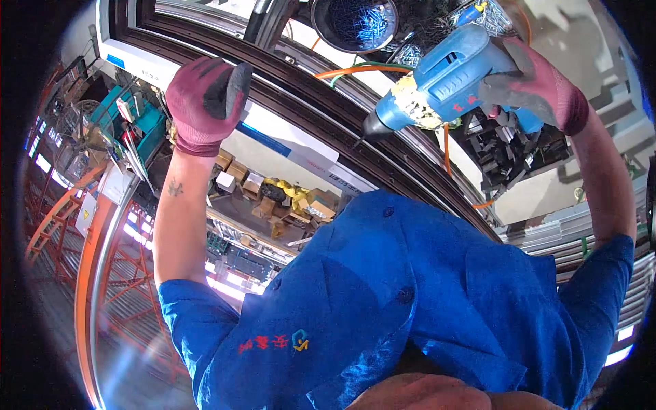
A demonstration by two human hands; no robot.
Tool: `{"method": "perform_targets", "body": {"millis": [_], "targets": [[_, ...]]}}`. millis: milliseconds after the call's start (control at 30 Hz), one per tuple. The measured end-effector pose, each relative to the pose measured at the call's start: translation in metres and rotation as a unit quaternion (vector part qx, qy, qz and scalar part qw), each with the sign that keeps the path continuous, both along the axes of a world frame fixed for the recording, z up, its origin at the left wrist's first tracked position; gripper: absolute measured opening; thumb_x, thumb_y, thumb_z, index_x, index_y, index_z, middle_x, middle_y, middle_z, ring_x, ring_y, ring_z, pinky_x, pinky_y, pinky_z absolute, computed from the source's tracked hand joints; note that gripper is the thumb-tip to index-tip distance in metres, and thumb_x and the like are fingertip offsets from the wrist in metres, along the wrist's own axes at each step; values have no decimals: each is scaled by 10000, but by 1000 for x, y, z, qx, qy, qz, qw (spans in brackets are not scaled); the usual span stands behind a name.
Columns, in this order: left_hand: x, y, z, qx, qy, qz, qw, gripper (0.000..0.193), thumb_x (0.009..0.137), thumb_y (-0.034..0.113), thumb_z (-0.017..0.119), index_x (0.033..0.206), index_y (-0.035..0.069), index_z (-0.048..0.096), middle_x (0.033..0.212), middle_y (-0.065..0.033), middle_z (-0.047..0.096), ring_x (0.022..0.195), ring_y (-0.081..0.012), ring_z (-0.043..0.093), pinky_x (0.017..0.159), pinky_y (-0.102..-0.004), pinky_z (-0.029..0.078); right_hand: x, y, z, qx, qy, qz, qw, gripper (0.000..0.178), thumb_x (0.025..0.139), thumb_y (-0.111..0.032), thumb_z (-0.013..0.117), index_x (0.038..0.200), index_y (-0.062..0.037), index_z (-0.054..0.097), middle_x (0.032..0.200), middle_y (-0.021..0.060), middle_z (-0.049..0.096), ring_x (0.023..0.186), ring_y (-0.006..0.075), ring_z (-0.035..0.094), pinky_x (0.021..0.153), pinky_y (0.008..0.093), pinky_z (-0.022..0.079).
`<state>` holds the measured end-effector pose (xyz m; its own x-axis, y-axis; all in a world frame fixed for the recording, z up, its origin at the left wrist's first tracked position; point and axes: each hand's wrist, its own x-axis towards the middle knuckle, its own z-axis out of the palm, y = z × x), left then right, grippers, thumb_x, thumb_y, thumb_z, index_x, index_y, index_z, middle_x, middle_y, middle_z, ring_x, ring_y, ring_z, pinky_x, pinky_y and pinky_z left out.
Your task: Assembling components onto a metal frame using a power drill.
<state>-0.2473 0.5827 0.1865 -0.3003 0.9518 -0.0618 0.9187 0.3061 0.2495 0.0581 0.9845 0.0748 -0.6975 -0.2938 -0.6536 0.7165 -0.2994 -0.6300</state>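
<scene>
My right hand (533, 85), in a maroon glove with a dark palm, is wrapped round the handle of a blue power drill (458, 78). Torn pale tape covers part of the drill's front. Its black chuck and thin bit point down and left at a dark metal profile (311, 116), the tip at or just above it; contact is unclear. Over the same long profile, farther left, my gloved left hand (208, 99) is closed with the thumb uppermost. Whatever its curled fingers may hold is hidden.
A round dark bowl of screws (355, 24) stands beyond the profiles, with loose screws to its right. An orange hose (369, 69) crosses behind the drill. Dark offcuts (502, 150) are heaped below it. Small cardboard boxes (249, 183) lie lower left, near an orange metal frame (85, 287).
</scene>
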Motion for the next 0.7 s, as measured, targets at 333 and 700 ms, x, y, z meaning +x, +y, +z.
{"method": "perform_targets", "body": {"millis": [333,700], "targets": [[2,-6,5,-31,13,6,999,307,735,226,864,1003,83,820,1029,-144,807,988,-415,764,892,-466,625,-11,-16,7,-41,26,93,994,546,1023,-254,800,1436,8,558,1110,158,738,849,175,733,640,332,575],[-3,-9,-1,-26,8,5,1000,354,686,268,867,1000,109,831,1071,-143,815,1033,-401,769,911,-473,630,-21,33,19,-44,46,57,996,883,1000,-144,657,1753,-46,205,1178,241,750,830,259,762,681,403,632]]}}
